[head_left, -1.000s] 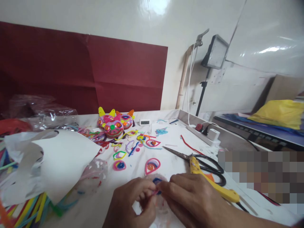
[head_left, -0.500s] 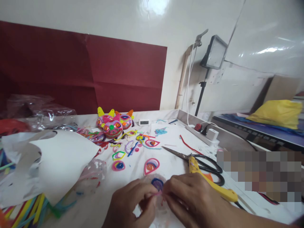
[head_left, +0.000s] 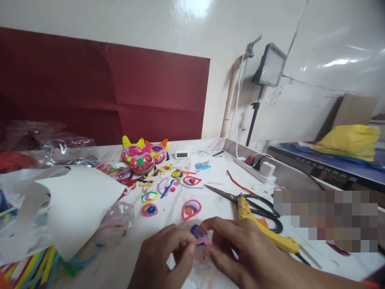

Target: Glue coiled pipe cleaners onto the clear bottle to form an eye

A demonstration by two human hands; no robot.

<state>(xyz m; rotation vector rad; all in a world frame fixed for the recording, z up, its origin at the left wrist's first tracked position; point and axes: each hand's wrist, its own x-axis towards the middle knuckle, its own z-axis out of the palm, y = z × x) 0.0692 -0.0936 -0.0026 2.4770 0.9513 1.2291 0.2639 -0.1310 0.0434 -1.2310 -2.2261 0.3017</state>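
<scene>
At the bottom centre my left hand (head_left: 168,255) pinches one end of a short pink strip (head_left: 203,240) between thumb and forefinger. My right hand (head_left: 237,249) is just beside it, its thumb and forefinger parted around the strip's free end. Beneath the fingers lies a blue and purple round piece (head_left: 195,230) on a crumpled clear plastic sheet, partly hidden. A pink-rimmed teardrop eye shape (head_left: 191,210) lies just beyond my hands, and a pink and blue eye shape (head_left: 149,210) to its left.
Black-handled scissors (head_left: 228,195) and a yellow-handled tool (head_left: 270,235) lie to the right. Colourful animal-head ornaments (head_left: 142,162) sit at the back near a small digital clock (head_left: 181,155). White paper (head_left: 81,200) and coloured strips (head_left: 36,271) are at left; a power strip (head_left: 264,174) lines the right edge.
My right thumb and forefinger have spread apart from the pink strip, which they were pinching close to my left fingers. My left hand keeps its pinch.
</scene>
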